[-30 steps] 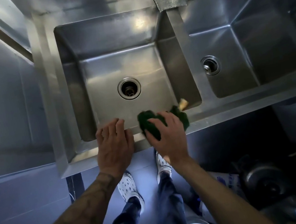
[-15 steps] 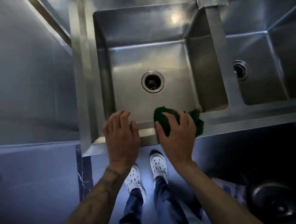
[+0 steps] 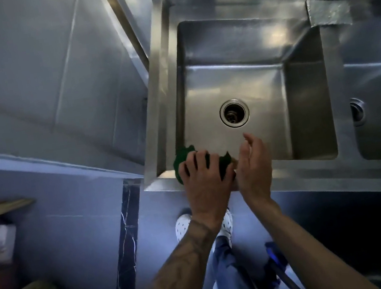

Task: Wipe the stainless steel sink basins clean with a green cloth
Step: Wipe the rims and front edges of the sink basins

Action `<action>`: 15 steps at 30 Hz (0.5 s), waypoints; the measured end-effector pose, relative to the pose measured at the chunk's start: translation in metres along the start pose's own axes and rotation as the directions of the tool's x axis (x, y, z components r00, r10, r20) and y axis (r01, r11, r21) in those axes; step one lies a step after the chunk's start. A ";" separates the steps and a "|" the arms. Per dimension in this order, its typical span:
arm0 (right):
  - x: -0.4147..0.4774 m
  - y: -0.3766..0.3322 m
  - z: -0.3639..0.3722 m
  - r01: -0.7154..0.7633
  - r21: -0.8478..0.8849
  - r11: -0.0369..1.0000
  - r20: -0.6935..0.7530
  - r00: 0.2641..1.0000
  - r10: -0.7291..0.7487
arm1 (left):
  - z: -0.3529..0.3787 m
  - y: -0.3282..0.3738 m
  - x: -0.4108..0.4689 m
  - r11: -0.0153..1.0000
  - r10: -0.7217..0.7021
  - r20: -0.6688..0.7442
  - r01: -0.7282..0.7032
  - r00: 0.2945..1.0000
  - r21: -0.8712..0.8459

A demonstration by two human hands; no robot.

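Pressing down at 6 o'clock of the frame, the left hand lies flat with spread fingers on the cloth, which sits on the near left corner of the left basin, draped over the front rim. Green fabric shows at 10 o'clock of the hand and again between its fingers and thumb. Left forearm is tattooed.

Just right of it, the right hand is open, fingers loosely curved, palm turned toward the left hand, holding nothing. Its heel is over the front rim; whether it touches the cloth edge cannot be told.

Drain sits at 1 o'clock from the hands, in the floor of the left basin. A divider separates this basin from the right basin, cut off at 3 o'clock of the frame, with a second drain partly visible.

White perforated shoes and blue trousers show on the floor at 6 o'clock.
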State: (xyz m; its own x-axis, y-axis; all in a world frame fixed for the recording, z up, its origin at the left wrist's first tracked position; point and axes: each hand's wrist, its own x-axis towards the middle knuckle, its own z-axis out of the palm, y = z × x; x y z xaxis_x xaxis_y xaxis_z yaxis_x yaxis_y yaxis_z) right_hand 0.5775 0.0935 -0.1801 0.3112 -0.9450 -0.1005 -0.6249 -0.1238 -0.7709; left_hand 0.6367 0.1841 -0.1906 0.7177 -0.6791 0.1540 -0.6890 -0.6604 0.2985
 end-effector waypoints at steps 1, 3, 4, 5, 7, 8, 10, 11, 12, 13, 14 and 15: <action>0.005 0.006 0.003 0.009 -0.055 0.998 0.017 1.000 -0.008 | 0.002 -0.007 -0.002 0.998 0.063 -0.004 -0.063 0.998 0.022; 0.010 0.010 0.010 0.064 -0.155 0.986 0.066 0.996 -0.055 | -0.002 -0.036 -0.004 0.990 0.129 -0.004 -0.129 0.992 0.056; 0.010 0.008 0.015 0.106 -0.202 0.974 0.094 0.992 -0.089 | -0.006 -0.055 -0.004 0.989 0.130 -0.007 -0.129 0.991 0.071; 0.009 0.006 0.020 0.153 -0.254 0.955 0.123 0.984 -0.125 | -0.011 -0.076 -0.003 0.989 0.120 -0.010 -0.118 0.993 0.091; 0.007 0.002 0.032 0.236 -0.360 0.903 0.183 0.967 -0.180 | -0.021 -0.108 0.002 0.990 0.086 -0.030 -0.082 0.996 0.117; 0.005 0.002 0.038 0.264 -0.404 0.876 0.212 0.958 -0.190 | -0.023 -0.115 0.004 0.991 0.055 -0.043 -0.049 0.998 0.120; 0.005 0.004 0.046 0.305 -0.474 0.826 0.257 0.945 -0.201 | -0.019 -0.108 0.005 0.992 -0.030 -0.047 0.035 0.998 0.119; 0.004 0.006 0.048 0.317 -0.500 0.806 0.273 0.941 -0.201 | -0.016 -0.099 0.002 0.991 -0.038 -0.027 0.041 0.999 0.126; 0.004 0.007 0.049 0.322 -0.518 0.792 0.282 0.939 -0.197 | -0.013 -0.091 -0.002 0.991 -0.010 -0.001 0.010 1.000 0.134; 0.004 0.007 0.049 0.323 -0.531 0.784 0.287 0.938 -0.193 | -0.010 -0.088 -0.006 0.990 0.041 0.026 -0.044 0.999 0.137; 0.004 0.007 0.048 0.323 -0.538 0.779 0.287 0.939 -0.192 | -0.009 -0.089 -0.007 0.987 0.086 0.047 -0.091 0.995 0.133; 0.004 0.006 0.048 0.321 -0.542 0.777 0.283 0.940 -0.191 | -0.010 -0.094 -0.002 0.984 0.114 0.045 -0.119 0.992 0.130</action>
State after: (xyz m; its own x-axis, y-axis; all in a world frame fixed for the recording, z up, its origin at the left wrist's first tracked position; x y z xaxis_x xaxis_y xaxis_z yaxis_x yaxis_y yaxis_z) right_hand 0.6097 0.1041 -0.2152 0.6143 -0.7791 -0.1254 -0.7736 -0.5632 -0.2904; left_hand 0.7012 0.2503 -0.2098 0.6290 -0.7639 0.1442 -0.7769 -0.6108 0.1529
